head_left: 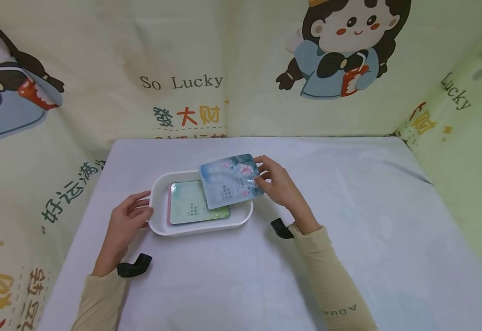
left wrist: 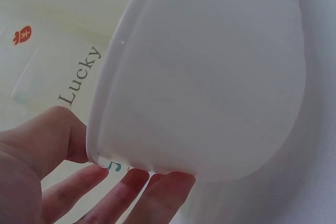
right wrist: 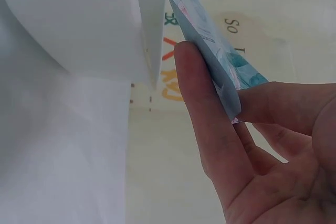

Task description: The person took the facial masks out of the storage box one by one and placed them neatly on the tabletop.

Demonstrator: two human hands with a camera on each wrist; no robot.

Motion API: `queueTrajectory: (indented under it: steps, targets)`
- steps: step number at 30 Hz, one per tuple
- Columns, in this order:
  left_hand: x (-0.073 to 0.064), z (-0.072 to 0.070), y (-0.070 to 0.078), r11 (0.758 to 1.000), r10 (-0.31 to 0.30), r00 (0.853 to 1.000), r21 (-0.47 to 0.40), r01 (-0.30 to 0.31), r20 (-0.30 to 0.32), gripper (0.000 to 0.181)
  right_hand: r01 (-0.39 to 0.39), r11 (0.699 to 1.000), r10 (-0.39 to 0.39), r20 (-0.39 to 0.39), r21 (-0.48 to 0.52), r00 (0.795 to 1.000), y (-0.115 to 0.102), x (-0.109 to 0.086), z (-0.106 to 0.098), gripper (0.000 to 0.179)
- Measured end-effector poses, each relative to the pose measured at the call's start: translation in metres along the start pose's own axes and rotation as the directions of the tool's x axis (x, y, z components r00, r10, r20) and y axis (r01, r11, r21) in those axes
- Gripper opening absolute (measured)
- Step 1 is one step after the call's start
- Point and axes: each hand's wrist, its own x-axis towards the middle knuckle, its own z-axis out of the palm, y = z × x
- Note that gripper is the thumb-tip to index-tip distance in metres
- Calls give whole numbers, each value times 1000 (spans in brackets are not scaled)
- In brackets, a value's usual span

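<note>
My right hand [head_left: 277, 180] pinches a pale blue flat sachet with pink flowers [head_left: 230, 181] by its right edge, thumb on the printed face and fingers behind. The sachet is tilted over the right part of a white oval-ended tray [head_left: 207, 228]. Inside the tray lies a green sachet [head_left: 187, 202], partly hidden by the blue one, with a pink edge showing at its left. My left hand [head_left: 128, 220] holds the tray's left end. In the left wrist view, its fingertips [left wrist: 181, 179] press the tray's outer wall and the thumb is at the rim.
A white cloth [head_left: 369, 207] covers the table. Behind and beside it hangs a cream curtain [head_left: 257, 115] with cartoon figures and lettering. A black wrist mount [head_left: 135, 265] sticks out from the left wrist, another black wrist mount [head_left: 282, 228] from the right.
</note>
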Motion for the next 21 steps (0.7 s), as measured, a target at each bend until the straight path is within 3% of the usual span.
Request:
queueTrajectory:
  steps: [8,21]
  targets:
    - [-1,-4,-1,1000,18,1000,2,-18,17,54,-26,1000,26,-33,13,999,6,-1,-12,44]
    - [2,-3,-3,1000,1,1000,-9,-1,24,55,-138,989,142,-76,58,987,28,-5,-38,49]
